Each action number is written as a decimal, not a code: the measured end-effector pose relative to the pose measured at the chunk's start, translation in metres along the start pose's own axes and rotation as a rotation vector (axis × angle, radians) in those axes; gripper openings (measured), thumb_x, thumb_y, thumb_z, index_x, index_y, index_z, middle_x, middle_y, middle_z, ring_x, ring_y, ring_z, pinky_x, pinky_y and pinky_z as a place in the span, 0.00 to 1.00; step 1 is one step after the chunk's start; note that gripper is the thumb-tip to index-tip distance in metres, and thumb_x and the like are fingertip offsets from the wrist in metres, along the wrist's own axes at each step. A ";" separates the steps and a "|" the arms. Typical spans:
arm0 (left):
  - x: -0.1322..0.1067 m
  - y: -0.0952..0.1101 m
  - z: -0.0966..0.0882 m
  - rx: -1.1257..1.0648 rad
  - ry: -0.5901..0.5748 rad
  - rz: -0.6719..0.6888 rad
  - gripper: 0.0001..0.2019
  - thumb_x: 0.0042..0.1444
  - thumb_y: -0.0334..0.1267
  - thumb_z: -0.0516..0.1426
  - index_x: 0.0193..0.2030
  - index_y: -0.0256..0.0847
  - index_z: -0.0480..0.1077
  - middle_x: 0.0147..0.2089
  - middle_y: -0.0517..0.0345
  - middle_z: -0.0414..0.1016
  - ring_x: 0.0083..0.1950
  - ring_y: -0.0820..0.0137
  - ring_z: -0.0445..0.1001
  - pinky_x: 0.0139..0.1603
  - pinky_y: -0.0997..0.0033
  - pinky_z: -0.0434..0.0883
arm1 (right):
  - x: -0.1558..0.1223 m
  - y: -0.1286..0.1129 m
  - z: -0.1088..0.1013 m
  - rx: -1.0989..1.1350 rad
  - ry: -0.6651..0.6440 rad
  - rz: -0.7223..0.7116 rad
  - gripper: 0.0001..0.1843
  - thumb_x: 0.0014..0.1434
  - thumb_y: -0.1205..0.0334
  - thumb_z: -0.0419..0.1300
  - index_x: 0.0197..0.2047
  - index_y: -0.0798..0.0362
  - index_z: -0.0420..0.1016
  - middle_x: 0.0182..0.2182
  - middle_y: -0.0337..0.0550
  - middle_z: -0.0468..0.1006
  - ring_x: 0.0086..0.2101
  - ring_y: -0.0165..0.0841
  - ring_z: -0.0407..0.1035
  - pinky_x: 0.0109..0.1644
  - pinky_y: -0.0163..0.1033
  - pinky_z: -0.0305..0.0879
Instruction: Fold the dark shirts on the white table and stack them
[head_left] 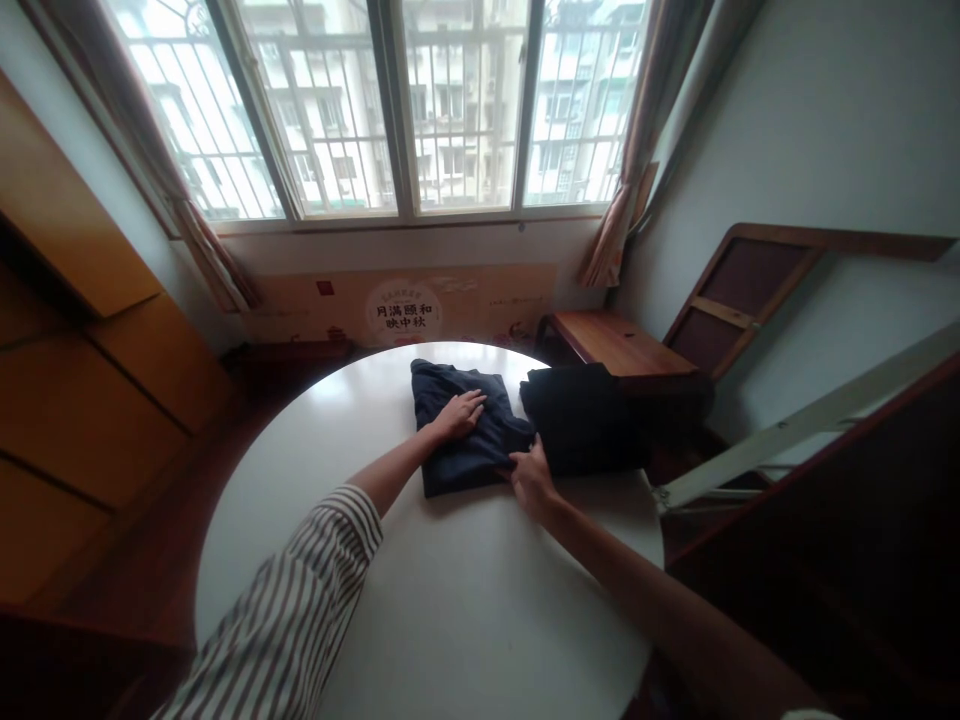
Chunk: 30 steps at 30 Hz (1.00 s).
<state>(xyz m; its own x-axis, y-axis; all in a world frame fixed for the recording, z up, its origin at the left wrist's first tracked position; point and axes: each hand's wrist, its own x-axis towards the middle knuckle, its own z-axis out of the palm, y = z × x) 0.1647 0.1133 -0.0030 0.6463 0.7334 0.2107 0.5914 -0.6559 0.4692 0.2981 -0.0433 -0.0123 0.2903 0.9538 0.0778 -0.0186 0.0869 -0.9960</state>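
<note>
A dark navy garment (465, 462) lies folded on the white round table (300, 470); its exact kind I cannot make out. My left hand (459, 414) rests flat on top of it, fingers stretched out. At the garment's right edge, my right hand (532, 478) pinches a corner between thumb and fingers. Just to the right sits a folded black cloth (581, 420), close beside that corner. The underside of the navy garment is hidden.
Behind the table, a wooden bench or low cabinet (619, 342) stands by the wall. A pale metal bar (750, 455) slopes up at the right. Orange-brown cupboards (135, 370) line the left side. Barred windows (405, 110) with tied curtains (611, 235) are ahead.
</note>
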 end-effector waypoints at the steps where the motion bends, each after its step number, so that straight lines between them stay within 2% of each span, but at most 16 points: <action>1: -0.001 0.001 0.002 0.029 -0.010 -0.001 0.23 0.67 0.40 0.46 0.66 0.35 0.62 0.71 0.43 0.57 0.71 0.58 0.55 0.71 0.50 0.50 | 0.001 -0.003 -0.003 0.061 0.004 0.062 0.38 0.55 0.60 0.54 0.68 0.44 0.49 0.57 0.51 0.71 0.42 0.40 0.76 0.39 0.49 0.77; 3: -0.004 0.002 -0.001 0.039 0.011 0.003 0.23 0.67 0.40 0.46 0.65 0.35 0.64 0.70 0.43 0.59 0.70 0.58 0.57 0.71 0.52 0.51 | 0.004 -0.012 -0.004 0.210 0.039 0.208 0.38 0.52 0.59 0.61 0.65 0.45 0.55 0.54 0.50 0.74 0.43 0.41 0.75 0.39 0.49 0.77; 5: -0.006 0.004 -0.011 0.047 0.054 -0.010 0.22 0.67 0.39 0.45 0.65 0.36 0.65 0.69 0.44 0.60 0.70 0.59 0.58 0.71 0.52 0.52 | 0.007 -0.022 -0.003 0.242 0.058 0.250 0.36 0.51 0.58 0.64 0.62 0.47 0.61 0.51 0.49 0.75 0.44 0.41 0.75 0.39 0.49 0.78; 8: -0.009 0.008 -0.027 0.130 0.132 -0.092 0.23 0.68 0.39 0.44 0.66 0.38 0.63 0.70 0.44 0.58 0.71 0.57 0.55 0.70 0.44 0.49 | 0.006 -0.030 -0.004 0.227 0.121 0.230 0.29 0.53 0.58 0.61 0.59 0.49 0.66 0.51 0.49 0.75 0.44 0.41 0.75 0.40 0.48 0.78; 11: -0.010 0.008 -0.036 0.223 0.167 -0.210 0.26 0.68 0.45 0.44 0.70 0.41 0.58 0.73 0.43 0.52 0.73 0.50 0.48 0.69 0.37 0.45 | 0.000 -0.026 -0.011 0.199 0.173 0.180 0.28 0.56 0.58 0.58 0.60 0.48 0.65 0.54 0.48 0.73 0.45 0.41 0.74 0.40 0.46 0.78; 14: -0.008 0.005 -0.034 0.272 0.085 -0.254 0.29 0.66 0.53 0.45 0.72 0.47 0.54 0.75 0.47 0.47 0.74 0.46 0.42 0.68 0.34 0.41 | -0.007 -0.016 -0.017 0.155 0.195 0.163 0.29 0.57 0.57 0.55 0.62 0.46 0.63 0.55 0.48 0.72 0.47 0.41 0.73 0.40 0.45 0.78; 17: -0.006 0.003 -0.027 0.308 -0.050 -0.220 0.29 0.66 0.57 0.44 0.71 0.51 0.55 0.74 0.50 0.49 0.74 0.45 0.43 0.68 0.32 0.35 | -0.012 -0.008 -0.021 0.110 0.191 0.182 0.30 0.56 0.58 0.54 0.63 0.47 0.62 0.54 0.48 0.73 0.47 0.41 0.74 0.40 0.47 0.78; 20: -0.005 0.001 -0.022 0.326 -0.128 -0.199 0.30 0.66 0.58 0.42 0.71 0.51 0.55 0.74 0.49 0.51 0.74 0.45 0.43 0.67 0.30 0.32 | -0.016 -0.003 -0.023 0.077 0.156 0.196 0.31 0.56 0.58 0.53 0.63 0.48 0.61 0.55 0.49 0.73 0.45 0.41 0.75 0.40 0.47 0.79; 24: -0.005 0.001 -0.024 0.327 -0.177 -0.171 0.30 0.67 0.57 0.41 0.72 0.50 0.52 0.74 0.49 0.48 0.74 0.46 0.43 0.67 0.30 0.33 | -0.021 0.004 -0.028 0.034 0.102 0.161 0.31 0.56 0.59 0.52 0.65 0.47 0.59 0.58 0.50 0.70 0.46 0.42 0.75 0.40 0.49 0.79; 27: -0.005 0.005 -0.027 0.297 -0.156 -0.164 0.27 0.68 0.53 0.40 0.72 0.52 0.52 0.74 0.52 0.50 0.74 0.50 0.44 0.67 0.30 0.34 | -0.025 0.005 -0.033 -0.010 0.100 0.152 0.34 0.56 0.59 0.51 0.67 0.47 0.56 0.59 0.51 0.69 0.48 0.44 0.74 0.40 0.51 0.79; 30: -0.004 0.009 -0.027 0.258 -0.153 -0.120 0.25 0.69 0.49 0.41 0.71 0.54 0.53 0.73 0.54 0.52 0.74 0.53 0.46 0.67 0.30 0.34 | -0.030 -0.005 -0.037 -0.165 0.086 0.048 0.40 0.56 0.59 0.52 0.71 0.49 0.47 0.59 0.51 0.69 0.51 0.43 0.73 0.45 0.51 0.77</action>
<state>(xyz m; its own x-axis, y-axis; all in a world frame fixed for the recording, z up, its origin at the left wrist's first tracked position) 0.1544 0.1092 0.0235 0.6181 0.7857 0.0264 0.7578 -0.6045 0.2457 0.3251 -0.0836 -0.0107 0.3737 0.9269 0.0331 0.1205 -0.0132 -0.9926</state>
